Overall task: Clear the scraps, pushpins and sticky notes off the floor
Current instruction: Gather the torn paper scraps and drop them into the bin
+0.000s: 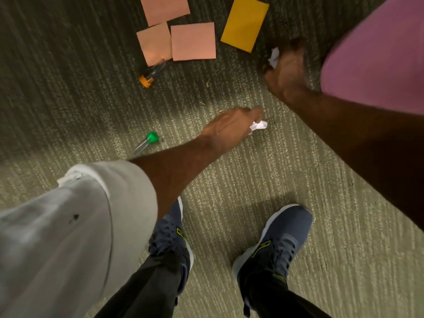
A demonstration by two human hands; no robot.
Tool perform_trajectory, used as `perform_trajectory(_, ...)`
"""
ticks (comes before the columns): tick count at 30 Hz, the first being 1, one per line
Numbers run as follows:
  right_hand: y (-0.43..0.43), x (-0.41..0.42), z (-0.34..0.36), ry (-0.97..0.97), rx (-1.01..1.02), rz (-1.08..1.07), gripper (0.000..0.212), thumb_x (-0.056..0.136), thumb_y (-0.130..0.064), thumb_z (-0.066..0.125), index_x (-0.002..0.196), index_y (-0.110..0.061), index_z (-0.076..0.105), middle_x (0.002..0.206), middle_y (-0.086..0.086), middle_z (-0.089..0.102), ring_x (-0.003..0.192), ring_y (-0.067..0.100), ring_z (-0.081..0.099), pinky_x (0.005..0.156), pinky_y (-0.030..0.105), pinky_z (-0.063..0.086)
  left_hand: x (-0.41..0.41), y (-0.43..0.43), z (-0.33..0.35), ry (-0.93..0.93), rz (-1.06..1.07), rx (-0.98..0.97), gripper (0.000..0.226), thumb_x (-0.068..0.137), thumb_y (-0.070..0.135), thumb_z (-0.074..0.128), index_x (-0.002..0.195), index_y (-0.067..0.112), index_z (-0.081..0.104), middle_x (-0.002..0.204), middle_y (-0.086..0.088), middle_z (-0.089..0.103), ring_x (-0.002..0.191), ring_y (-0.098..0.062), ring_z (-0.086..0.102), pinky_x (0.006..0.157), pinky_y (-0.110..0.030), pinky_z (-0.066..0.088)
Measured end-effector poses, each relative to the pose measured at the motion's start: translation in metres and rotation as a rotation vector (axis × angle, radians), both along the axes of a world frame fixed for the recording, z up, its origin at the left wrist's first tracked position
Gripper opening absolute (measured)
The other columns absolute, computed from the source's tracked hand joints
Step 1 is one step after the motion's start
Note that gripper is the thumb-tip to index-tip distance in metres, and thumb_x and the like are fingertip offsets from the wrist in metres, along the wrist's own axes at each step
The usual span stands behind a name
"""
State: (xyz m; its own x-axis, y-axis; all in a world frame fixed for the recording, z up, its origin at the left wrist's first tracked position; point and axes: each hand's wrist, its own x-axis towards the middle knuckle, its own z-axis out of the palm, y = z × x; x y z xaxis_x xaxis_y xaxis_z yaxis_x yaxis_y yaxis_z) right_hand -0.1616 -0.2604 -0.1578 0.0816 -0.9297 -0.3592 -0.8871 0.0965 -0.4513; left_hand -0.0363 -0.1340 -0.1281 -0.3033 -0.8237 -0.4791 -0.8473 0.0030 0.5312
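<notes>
My left hand (231,127) reaches down to the carpet, its fingertips pinched on a crumpled white paper scrap (259,125). My right hand (286,70) hovers higher up, closed around another white paper scrap (274,56). Three pink sticky notes (192,41) and a yellow sticky note (244,22) lie flat on the carpet at the top. A green-topped pushpin (149,140) lies left of my left hand. An orange-topped pushpin (150,75) lies at the edge of the pink notes. Tiny yellowish bits (207,84) dot the carpet between them.
Grey-green striped carpet (241,180) covers the floor. My two blue shoes (275,239) stand at the bottom. A purple-pink surface (378,53) fills the upper right corner, close to my right hand. A grey sleeve (68,226) fills the lower left.
</notes>
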Motion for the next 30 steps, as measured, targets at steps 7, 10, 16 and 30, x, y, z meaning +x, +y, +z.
perform_trajectory(7, 0.031, -0.02, 0.021, 0.034, 0.037, 0.067, 0.035, 0.095, -0.008, 0.051, 0.128, -0.002, 0.055, 0.138, 0.021, 0.05, 0.106, 0.02, 0.045, 0.088, 0.027, 0.035, 0.036, 0.054, 0.016, 0.062, 0.167, 0.124, 0.052, 0.095, 0.01, 0.06, 0.135, 0.041, 0.05, 0.125, 0.003, 0.063, 0.093, -0.009, 0.061, 0.069, -0.015, 0.043)
perform_trajectory(10, 0.069, -0.03, 0.054, 0.003, 0.057, 0.092, 0.036, 0.092, 0.0, 0.048, 0.128, -0.001, 0.053, 0.137, 0.023, 0.047, 0.108, 0.024, 0.05, 0.09, 0.031, 0.041, 0.057, 0.072, 0.037, -0.001, 0.165, 0.118, 0.033, 0.094, 0.015, 0.063, 0.124, 0.029, 0.065, 0.107, 0.004, 0.06, 0.089, -0.012, 0.057, 0.073, -0.023, 0.044)
perform_trajectory(16, 0.133, -0.043, 0.13, -0.105, 0.074, 0.15, 0.024, 0.094, -0.002, 0.052, 0.117, 0.001, 0.056, 0.12, 0.02, 0.048, 0.098, 0.034, 0.056, 0.088, 0.04, 0.05, 0.076, 0.064, 0.1, -0.002, 0.182, 0.113, 0.024, 0.09, 0.016, 0.068, 0.114, 0.016, 0.073, 0.103, -0.009, 0.066, 0.093, -0.026, 0.064, 0.077, -0.028, 0.048)
perform_trajectory(30, 0.11, -0.118, 0.32, -0.133, -0.097, 0.046, 0.022, 0.093, -0.002, 0.058, 0.114, -0.009, 0.057, 0.124, 0.011, 0.047, 0.106, 0.029, 0.056, 0.092, 0.04, 0.051, -0.039, -0.011, 0.256, 0.351, 0.513, 0.054, 0.016, 0.088, 0.022, 0.072, 0.101, 0.013, 0.074, 0.082, -0.006, 0.074, 0.072, -0.02, 0.067, 0.06, -0.025, 0.049)
